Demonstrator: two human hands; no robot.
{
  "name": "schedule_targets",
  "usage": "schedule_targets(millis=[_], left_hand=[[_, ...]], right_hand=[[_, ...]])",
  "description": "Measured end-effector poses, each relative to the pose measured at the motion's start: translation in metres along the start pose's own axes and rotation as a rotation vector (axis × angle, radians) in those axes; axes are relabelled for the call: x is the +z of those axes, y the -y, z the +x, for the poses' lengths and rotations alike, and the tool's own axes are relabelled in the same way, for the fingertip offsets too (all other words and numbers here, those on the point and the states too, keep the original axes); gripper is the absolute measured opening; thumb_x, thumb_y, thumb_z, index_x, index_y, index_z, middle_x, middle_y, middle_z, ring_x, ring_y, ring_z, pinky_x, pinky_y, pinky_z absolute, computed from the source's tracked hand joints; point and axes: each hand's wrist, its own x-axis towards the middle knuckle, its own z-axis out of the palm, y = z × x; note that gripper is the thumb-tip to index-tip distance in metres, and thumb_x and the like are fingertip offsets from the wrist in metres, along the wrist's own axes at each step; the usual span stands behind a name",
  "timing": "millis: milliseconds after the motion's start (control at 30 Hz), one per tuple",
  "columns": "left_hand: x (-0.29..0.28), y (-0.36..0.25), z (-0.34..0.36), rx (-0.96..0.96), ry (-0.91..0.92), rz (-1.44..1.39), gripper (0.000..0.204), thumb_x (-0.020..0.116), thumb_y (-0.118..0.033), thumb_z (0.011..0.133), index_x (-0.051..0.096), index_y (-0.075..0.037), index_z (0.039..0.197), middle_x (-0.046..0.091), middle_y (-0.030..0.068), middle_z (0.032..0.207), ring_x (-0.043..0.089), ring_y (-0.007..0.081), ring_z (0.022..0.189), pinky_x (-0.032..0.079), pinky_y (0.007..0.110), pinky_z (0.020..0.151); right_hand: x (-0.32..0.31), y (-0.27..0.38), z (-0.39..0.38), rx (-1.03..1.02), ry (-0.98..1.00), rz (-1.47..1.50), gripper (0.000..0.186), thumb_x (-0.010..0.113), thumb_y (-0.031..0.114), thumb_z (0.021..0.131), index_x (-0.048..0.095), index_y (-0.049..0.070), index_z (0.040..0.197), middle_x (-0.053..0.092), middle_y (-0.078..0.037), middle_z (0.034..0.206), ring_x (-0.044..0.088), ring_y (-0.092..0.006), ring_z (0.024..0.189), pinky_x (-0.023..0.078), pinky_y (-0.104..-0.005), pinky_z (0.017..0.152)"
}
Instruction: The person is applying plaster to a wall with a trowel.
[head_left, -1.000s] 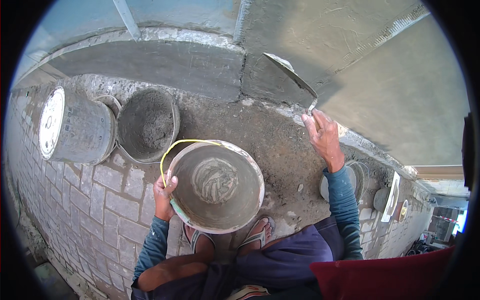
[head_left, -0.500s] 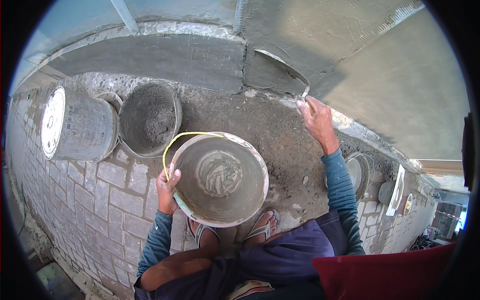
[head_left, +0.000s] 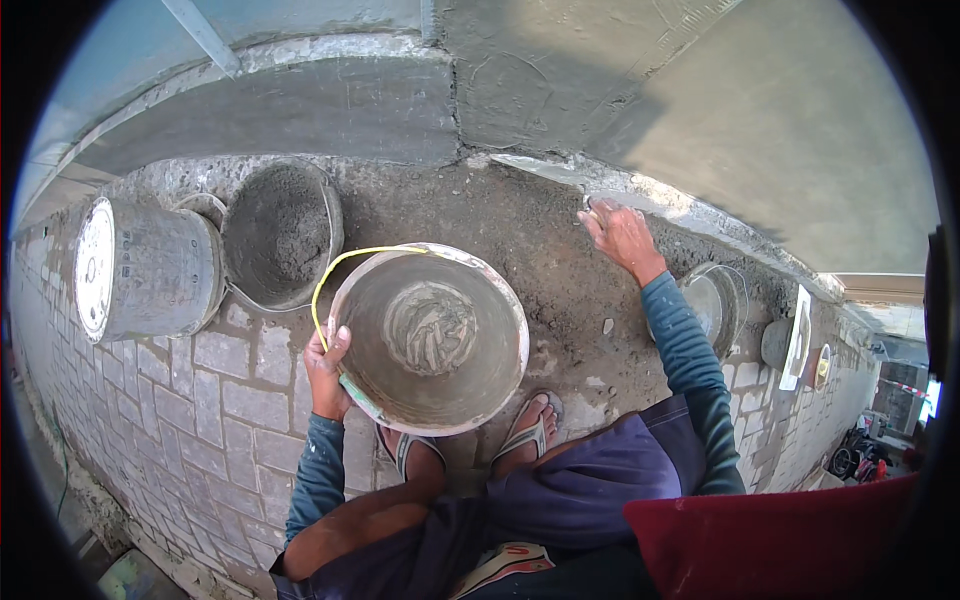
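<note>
My left hand is closed on the left rim of a round bucket, its thumb over the edge beside the yellow handle. Some wet grey mortar lies on the bucket's bottom. Ahead and to the right, my right hand grips a trowel by its handle, which the fingers mostly hide. The trowel's pale blade shows edge-on along the foot of the plastered wall. A rounded patch of smeared mortar marks the wall just above it.
Left of the bucket stands a mortar-caked bucket with grey mix inside, next to a tipped white bucket. Another bucket sits beyond my right forearm, near a white flat board. Paving bricks cover the ground at left.
My right hand and the trowel have come down from the wall face toward its foot. The blade has turned edge-on. My left hand still holds the bucket.
</note>
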Motion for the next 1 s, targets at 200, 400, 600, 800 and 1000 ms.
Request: schedule_targets(millis=[200, 400, 600, 800, 1000], left_hand=[[0.002, 0.004, 0.002, 0.001, 0.044, -0.037, 0.026, 0.071, -0.015, 0.094, 0.067, -0.001, 0.115, 0.071, 0.0065, 0.105, 0.067, 0.0141, 0.092, 0.054, 0.03, 0.085], [0.001, 0.001, -0.002, 0.001, 0.016, -0.018, 0.026, 0.071, -0.016, 0.094, 0.066, -0.001, 0.115, 0.072, 0.0063, 0.104, 0.067, 0.014, 0.091, 0.054, 0.031, 0.085], [0.0, 0.0, 0.0, 0.009, -0.003, 0.014, 0.03, 0.072, -0.016, 0.094, 0.065, 0.0, 0.118, 0.071, 0.0069, 0.106, 0.067, 0.0146, 0.091, 0.054, 0.03, 0.085], [0.001, 0.001, 0.003, 0.014, 0.007, -0.008, 0.021, 0.072, -0.017, 0.094, 0.066, -0.003, 0.107, 0.07, 0.0052, 0.101, 0.067, 0.014, 0.088, 0.054, 0.03, 0.082], [-0.001, 0.004, 0.003, 0.003, -0.007, 0.012, 0.02, 0.074, -0.018, 0.093, 0.066, -0.004, 0.106, 0.07, 0.0054, 0.1, 0.067, 0.0139, 0.087, 0.054, 0.03, 0.082]], right_hand=[[-0.013, -0.004, 0.026, 0.044, 0.028, 0.032, 0.037, 0.06, 0.035, 0.099, 0.068, 0.001, 0.113, 0.071, -0.023, 0.096, 0.069, -0.0414, 0.09, 0.054, -0.0519, 0.079], [-0.08, -0.004, 0.02, 0.03, -0.274, 0.298, 0.038, 0.069, 0.032, 0.094, 0.069, -0.004, 0.109, 0.07, -0.023, 0.092, 0.069, -0.0402, 0.084, 0.054, -0.0469, 0.075], [-0.055, -0.004, -0.002, -0.079, -0.301, 0.153, 0.036, 0.069, 0.03, 0.094, 0.07, -0.001, 0.111, 0.072, -0.021, 0.103, 0.071, -0.0378, 0.087, 0.057, -0.0436, 0.074], [-0.015, -0.012, 0.002, -0.001, -0.033, -0.088, 0.038, 0.061, 0.037, 0.098, 0.068, 0.007, 0.121, 0.071, -0.017, 0.109, 0.07, -0.0379, 0.094, 0.056, -0.0505, 0.08], [-0.042, -0.028, 0.005, -0.008, -0.218, 0.016, 0.042, 0.064, 0.039, 0.096, 0.071, 0.002, 0.115, 0.072, -0.02, 0.106, 0.07, -0.0394, 0.093, 0.056, -0.0488, 0.081]])
